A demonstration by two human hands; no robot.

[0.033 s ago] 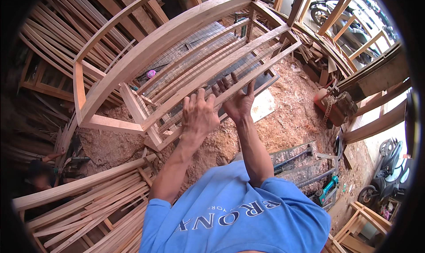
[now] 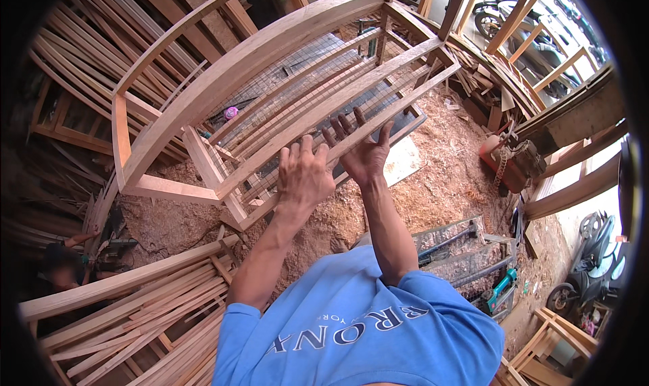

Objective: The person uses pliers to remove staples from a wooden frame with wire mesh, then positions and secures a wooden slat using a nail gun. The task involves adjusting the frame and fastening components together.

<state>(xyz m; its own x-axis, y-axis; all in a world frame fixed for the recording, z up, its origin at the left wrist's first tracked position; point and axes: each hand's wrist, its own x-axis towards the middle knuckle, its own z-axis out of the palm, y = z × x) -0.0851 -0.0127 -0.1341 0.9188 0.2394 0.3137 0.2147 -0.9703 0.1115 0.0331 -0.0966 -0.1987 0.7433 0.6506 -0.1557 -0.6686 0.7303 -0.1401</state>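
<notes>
A large wooden frame (image 2: pixel 236 60) with a broad curved piece, several long slats and short crosspieces fills the upper middle. My left hand (image 2: pixel 304 173) is closed over its near rail (image 2: pixel 420 93), knuckles up and fingers curled. Just right of it, my right hand (image 2: pixel 365 157) has its palm turned up against the same rail. That hand's fingers stretch out spread beyond the rail, and its thumb stands apart. Darkened fingertips show on the right hand. Both hands are close together but not clasped.
Sawdust and shavings cover the floor (image 2: pixel 460 190). A dark flat panel (image 2: pixel 324 48) lies beyond the slats, near a pink round item (image 2: pixel 230 113). Stacked strips (image 2: pixel 155 311) lie lower left, by another person (image 2: pixel 64 268). Right are a red machine (image 2: pixel 503 159), a teal power tool (image 2: pixel 501 288) and a motorbike (image 2: pixel 595 261).
The fingers of my right hand have shifted slightly, spreading a little further beyond the rail. My left hand and the wooden frame hold their places.
</notes>
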